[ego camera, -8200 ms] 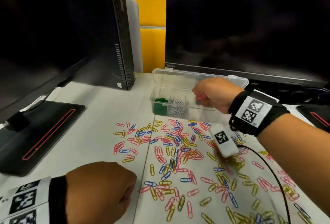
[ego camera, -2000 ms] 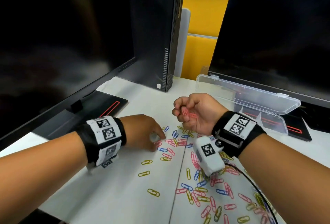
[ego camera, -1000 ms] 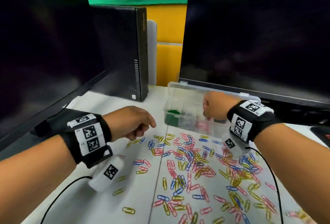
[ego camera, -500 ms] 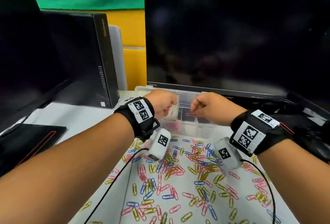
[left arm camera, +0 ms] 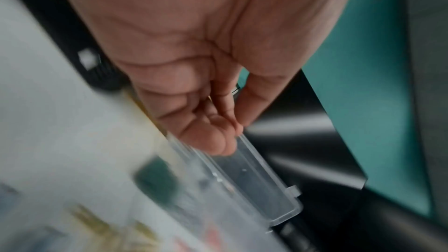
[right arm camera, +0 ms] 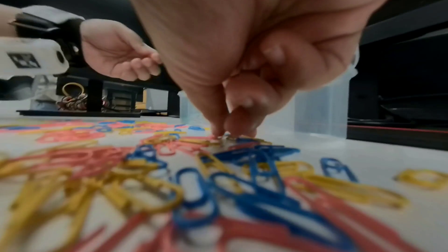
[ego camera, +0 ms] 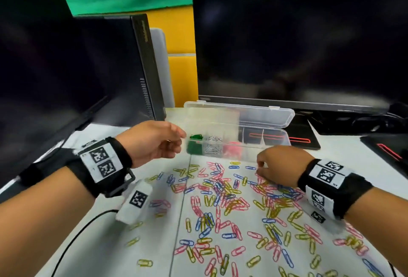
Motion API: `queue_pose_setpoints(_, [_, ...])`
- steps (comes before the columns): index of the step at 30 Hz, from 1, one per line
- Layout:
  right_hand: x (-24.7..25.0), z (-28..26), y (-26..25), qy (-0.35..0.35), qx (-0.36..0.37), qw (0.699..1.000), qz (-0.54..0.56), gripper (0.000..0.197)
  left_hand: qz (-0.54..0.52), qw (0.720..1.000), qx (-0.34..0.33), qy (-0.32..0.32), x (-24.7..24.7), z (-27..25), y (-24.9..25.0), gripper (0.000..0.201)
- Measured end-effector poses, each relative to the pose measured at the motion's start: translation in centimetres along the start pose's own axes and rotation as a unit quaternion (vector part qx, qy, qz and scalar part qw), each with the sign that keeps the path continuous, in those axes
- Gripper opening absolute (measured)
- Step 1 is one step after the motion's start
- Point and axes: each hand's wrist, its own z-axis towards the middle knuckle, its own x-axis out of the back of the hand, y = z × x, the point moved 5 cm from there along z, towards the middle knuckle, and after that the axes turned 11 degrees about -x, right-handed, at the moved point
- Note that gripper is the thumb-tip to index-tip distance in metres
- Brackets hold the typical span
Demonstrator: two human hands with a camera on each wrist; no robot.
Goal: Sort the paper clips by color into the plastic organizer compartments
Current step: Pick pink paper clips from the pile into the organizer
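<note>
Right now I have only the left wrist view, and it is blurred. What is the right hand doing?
Observer: The right hand is down among the loose clips. Its fingers pinch at one clip, just in front of the organizer.
Reviewer: Which colour is it?
Observer: I cannot tell. Pink, yellow and blue ones lie tangled under the fingertips.
Reviewer: Which compartments are filled so far?
Observer: Three at the left end hold green clips, silver clips and pink clips. The compartments to the right look empty.
</note>
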Motion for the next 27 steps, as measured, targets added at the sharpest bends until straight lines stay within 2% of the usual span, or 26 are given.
queue_pose_setpoints(1, [-0.1,0.1,-0.1,0.005,0.005,1.000,0.000,0.021,0.125,0.992,-0.002,-0.015,1.6,-0.9,-0.6,0.012])
queue_pose_setpoints(2, [-0.2,0.2,-0.2,0.009,0.012,1.000,0.005,0.017,0.277,0.960,-0.004,-0.042,3.1,-1.6,-1.2,0.011])
queue_pose_setpoints(4, [-0.2,0.1,-0.4,0.010,0.026,0.999,0.016,0.013,0.538,0.836,0.010,-0.113,5.2,-3.2,-2.6,0.007])
queue_pose_setpoints(5, [-0.1,0.0,-0.5,0.008,0.033,0.999,0.015,0.012,0.607,0.783,0.021,-0.132,6.0,-4.1,-3.4,0.010])
queue_pose_setpoints(6, [0.1,-0.2,-0.6,0.007,0.037,0.999,0.008,0.012,0.635,0.758,0.027,-0.144,6.5,-4.9,-4.2,0.015])
queue_pose_setpoints(7, [0.2,-0.5,-0.7,0.009,0.041,0.999,0.000,0.013,0.633,0.758,0.028,-0.156,6.7,-5.6,-4.9,0.021])
queue_pose_setpoints(10, [1.3,-1.6,-1.2,0.033,0.060,0.997,0.041,0.017,0.596,0.784,0.001,-0.175,6.4,-7.2,-6.2,0.025])
queue_pose_setpoints(12, [2.1,-2.3,-1.5,0.015,0.059,0.976,0.210,0.017,0.603,0.779,-0.027,-0.170,6.2,-7.7,-6.7,0.017])
queue_pose_setpoints(13, [2.4,-2.5,-1.7,-0.011,0.048,0.944,0.325,0.016,0.612,0.771,-0.044,-0.172,6.0,-7.8,-6.8,0.011])
queue_pose_setpoints(15, [2.5,-2.7,-2.5,-0.072,0.017,0.855,0.514,0.014,0.630,0.753,-0.068,-0.176,5.6,-7.9,-6.9,0.010])
queue_pose_setpoints(18, [2.7,-2.6,-4.6,-0.130,-0.005,0.755,0.643,0.019,0.679,0.704,-0.085,-0.189,4.7,-7.8,-6.8,0.014])
queue_pose_setpoints(20, [2.6,-2.2,-6.3,-0.167,-0.012,0.698,0.696,0.021,0.696,0.688,-0.073,-0.193,4.0,-7.4,-6.6,0.010])
queue_pose_setpoints(22, [2.3,-1.7,-8.3,-0.223,-0.019,0.651,0.725,0.022,0.691,0.696,-0.051,-0.189,3.9,-6.7,-6.6,0.007])
queue_pose_setpoints(23, [2.1,-1.4,-9.4,-0.253,-0.018,0.639,0.727,0.023,0.670,0.720,-0.041,-0.176,4.2,-6.4,-6.4,0.005])
queue_pose_setpoints(24, [2.1,-1.3,-10.5,-0.277,-0.012,0.642,0.714,0.022,0.633,0.758,-0.034,-0.154,4.4,-6.0,-6.2,0.003])
queue_pose_setpoints(25, [2.2,-1.1,-11.6,-0.287,0.001,0.675,0.680,0.018,0.573,0.809,-0.027,-0.124,4.8,-5.6,-5.8,0.008])
queue_pose_setpoints(26, [2.5,-1.0,-12.7,-0.269,0.025,0.743,0.612,0.014,0.489,0.867,-0.008,-0.091,5.1,-5.4,-5.6,0.015])
queue_pose_setpoints(27, [3.0,-0.9,-13.6,-0.221,0.058,0.827,0.514,0.011,0.382,0.922,0.022,-0.063,5.2,-5.2,-5.7,0.022])
